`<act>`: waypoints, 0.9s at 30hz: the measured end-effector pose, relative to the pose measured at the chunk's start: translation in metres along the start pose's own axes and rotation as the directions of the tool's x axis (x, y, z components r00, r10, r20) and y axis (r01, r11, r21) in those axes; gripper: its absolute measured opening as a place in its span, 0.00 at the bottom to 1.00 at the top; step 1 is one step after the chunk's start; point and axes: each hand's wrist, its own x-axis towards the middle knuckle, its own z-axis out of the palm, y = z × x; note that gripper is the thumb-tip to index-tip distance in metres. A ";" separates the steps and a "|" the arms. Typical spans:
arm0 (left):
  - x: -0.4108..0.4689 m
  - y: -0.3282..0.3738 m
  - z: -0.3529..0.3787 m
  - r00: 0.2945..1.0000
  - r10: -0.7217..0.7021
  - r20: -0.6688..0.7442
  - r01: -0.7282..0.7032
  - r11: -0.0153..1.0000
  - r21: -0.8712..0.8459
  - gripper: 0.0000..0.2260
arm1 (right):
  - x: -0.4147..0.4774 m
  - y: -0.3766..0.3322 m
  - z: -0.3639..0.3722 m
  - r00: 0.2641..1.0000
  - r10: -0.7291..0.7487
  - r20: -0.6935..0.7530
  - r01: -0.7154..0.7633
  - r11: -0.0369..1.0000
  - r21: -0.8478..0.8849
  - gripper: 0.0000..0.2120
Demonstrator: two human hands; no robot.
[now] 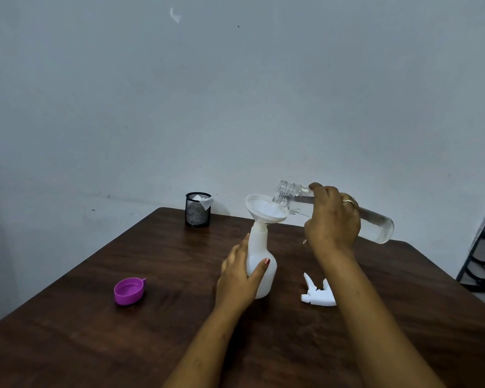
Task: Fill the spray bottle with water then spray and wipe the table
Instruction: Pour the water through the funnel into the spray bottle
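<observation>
Bare forearms enter from the bottom edge over the dark wood-grain table (pixel 95 331); left hand (pixel 240 275) wraps the white spray bottle (pixel 261 264) from its left side, thumb with painted nail across the front, fingers closed round the body; bottle stands upright near table centre, opaque, bulbous base narrowing to a slim neck, head removed; white funnel (pixel 265 209) sits in the neck, tilted slightly; right hand (pixel 333 217), ring on one finger, grips a clear water bottle (pixel 375 222) tipped nearly horizontal, open threaded mouth over the funnel bowl; some water visible in the clear bottle's raised base end; white trigger sprayer head (pixel 318 292) lies on the table just right of the spray bottle; purple cap (pixel 129 291) lies open side up, well left; black mesh cup (pixel 198 210) with white tissue at the far edge.
</observation>
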 end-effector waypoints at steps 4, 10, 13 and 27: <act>-0.001 0.001 0.000 1.000 0.000 0.003 0.000 1.000 -0.002 0.29 | 0.001 0.000 0.000 1.000 0.005 -0.011 -0.005 1.000 0.007 0.29; 0.000 0.000 0.000 1.000 0.021 -0.002 -0.021 1.000 -0.018 0.31 | 0.003 0.000 -0.004 1.000 0.000 0.017 0.000 1.000 -0.010 0.29; 0.002 0.004 -0.002 0.998 0.036 -0.049 -0.041 0.994 -0.104 0.33 | 0.002 0.000 -0.005 1.000 -0.004 0.031 0.004 1.000 -0.012 0.30; 0.044 0.056 -0.030 0.990 0.123 -0.062 -0.137 0.925 -0.356 0.54 | 0.002 -0.003 -0.006 0.998 -0.021 0.059 0.023 0.999 -0.036 0.29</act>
